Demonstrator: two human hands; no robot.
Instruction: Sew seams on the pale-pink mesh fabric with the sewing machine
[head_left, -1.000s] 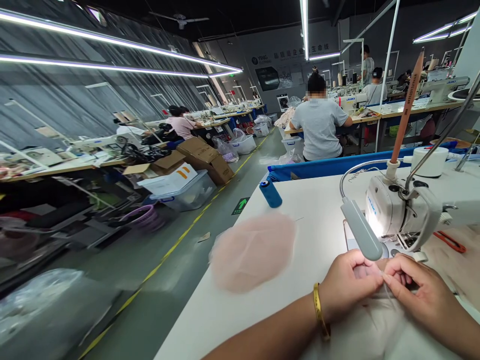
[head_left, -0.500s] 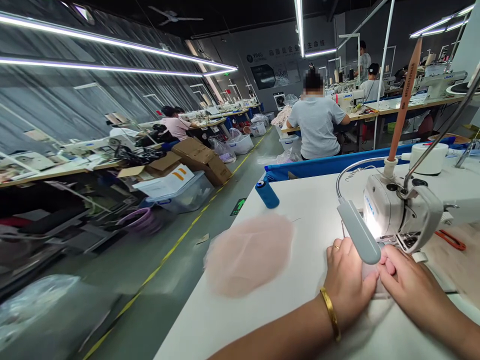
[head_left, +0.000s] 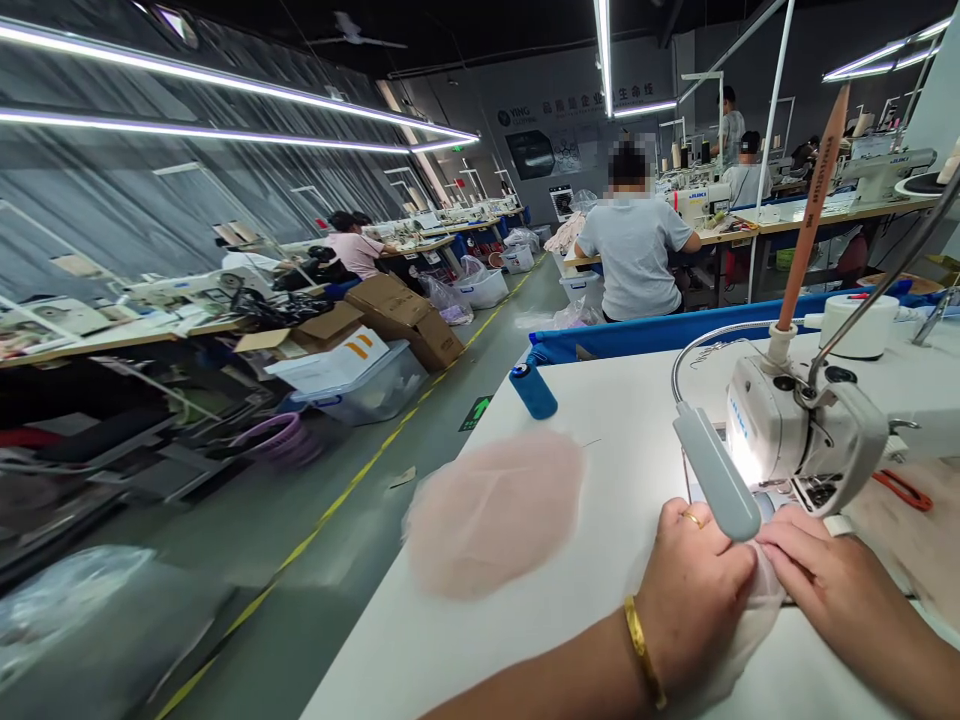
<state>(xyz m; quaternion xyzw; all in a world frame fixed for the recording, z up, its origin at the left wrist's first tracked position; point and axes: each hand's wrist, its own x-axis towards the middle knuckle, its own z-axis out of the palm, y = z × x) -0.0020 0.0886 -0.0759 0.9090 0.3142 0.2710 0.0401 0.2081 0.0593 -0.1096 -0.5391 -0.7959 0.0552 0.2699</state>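
Observation:
My left hand (head_left: 694,585), with a gold ring and bangle, lies flat with fingers together on a sheer pale pink fabric piece (head_left: 754,620) on the white sewing table (head_left: 600,420). My right hand (head_left: 829,580) presses the same fabric from the right, fingers stretched toward the needle area of the white sewing machine (head_left: 802,430). The machine's grey lamp arm (head_left: 716,470) hides the fingertips and the needle. A stack of round pink mesh pieces (head_left: 495,510) lies to the left of my hands.
A blue thread spool (head_left: 534,390) lies at the table's far left. An orange snipper (head_left: 904,488) sits right of the machine, a white cone (head_left: 855,322) behind it. A blue bin edge (head_left: 645,332) borders the table. A person in grey sits ahead; boxes line the aisle.
My hands went from pinching the fabric together to lying flat on it near the needle, then slid slightly back toward me. The camera shifted a little.

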